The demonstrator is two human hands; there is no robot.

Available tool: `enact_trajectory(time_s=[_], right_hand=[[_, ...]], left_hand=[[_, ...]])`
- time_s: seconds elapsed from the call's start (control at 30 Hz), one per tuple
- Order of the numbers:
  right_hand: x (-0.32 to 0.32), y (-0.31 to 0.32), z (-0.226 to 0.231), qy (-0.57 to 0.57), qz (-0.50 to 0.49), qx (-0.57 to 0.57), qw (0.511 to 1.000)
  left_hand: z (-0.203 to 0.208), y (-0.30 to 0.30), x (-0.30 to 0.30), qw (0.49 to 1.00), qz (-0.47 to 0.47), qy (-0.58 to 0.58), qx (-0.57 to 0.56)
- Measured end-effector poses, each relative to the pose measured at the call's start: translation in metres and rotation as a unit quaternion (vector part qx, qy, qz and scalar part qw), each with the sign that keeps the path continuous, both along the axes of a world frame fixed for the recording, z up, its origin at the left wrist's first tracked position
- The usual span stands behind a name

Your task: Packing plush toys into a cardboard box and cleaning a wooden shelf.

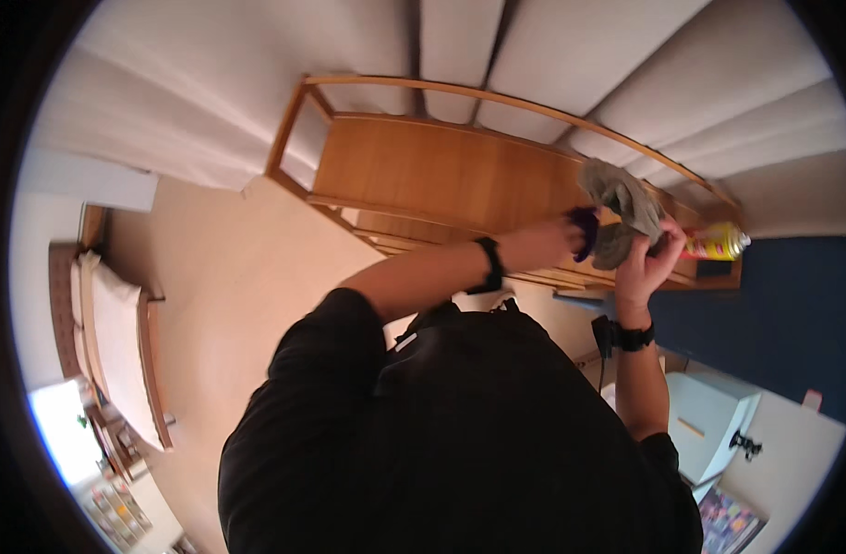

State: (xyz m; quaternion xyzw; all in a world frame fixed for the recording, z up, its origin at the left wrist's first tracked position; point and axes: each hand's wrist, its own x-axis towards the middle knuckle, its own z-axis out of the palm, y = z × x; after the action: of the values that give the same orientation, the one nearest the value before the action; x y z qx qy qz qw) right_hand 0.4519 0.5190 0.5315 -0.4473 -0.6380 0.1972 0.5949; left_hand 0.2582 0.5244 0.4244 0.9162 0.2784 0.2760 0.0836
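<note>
My right hand (651, 263) is closed on a crumpled grey-green cloth item (637, 198), its fingers pinching the right edge. The item is curved, and whether it is a cap or a plain cloth I cannot tell. Against its left side my left hand (545, 246), smeared by motion, holds a dark purple cloth (584, 233). A small yellow patch shows between the two fabrics. Both hands are above the right part of a wooden rack (441, 166). Close beyond my right fingers is a yellow and red spray can (719, 242) at the rack's right end.
Pale curtains (349, 37) hang behind the rack. To the right lies a dark blue surface (783, 305), with a pale blue cabinet (709, 406) nearer me. A bench with a light cushion (118, 342) stands on the beige floor (220, 305) at far left.
</note>
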Motion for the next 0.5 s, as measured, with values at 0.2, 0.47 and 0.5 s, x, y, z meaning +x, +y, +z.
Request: enact_trajectory(time_s=[0.2, 0.47, 0.5], right_hand=[[0.041, -0.057, -0.009, -0.121, 0.068, 0.003, 0.990], [0.044, -0.086, -0.163, -0.230, -0.022, -0.283, 0.931], [0.036, -0.070, -0.185, -0.226, -0.049, -0.301, 0.925]], left_hand=[[0.038, -0.016, -0.207, 0.895, 0.254, 0.008, -0.366], [-0.008, -0.046, -0.327, 0.895, 0.435, 0.043, -0.087], [-0.007, -0.044, -0.306, 0.910, 0.403, 0.029, -0.090]])
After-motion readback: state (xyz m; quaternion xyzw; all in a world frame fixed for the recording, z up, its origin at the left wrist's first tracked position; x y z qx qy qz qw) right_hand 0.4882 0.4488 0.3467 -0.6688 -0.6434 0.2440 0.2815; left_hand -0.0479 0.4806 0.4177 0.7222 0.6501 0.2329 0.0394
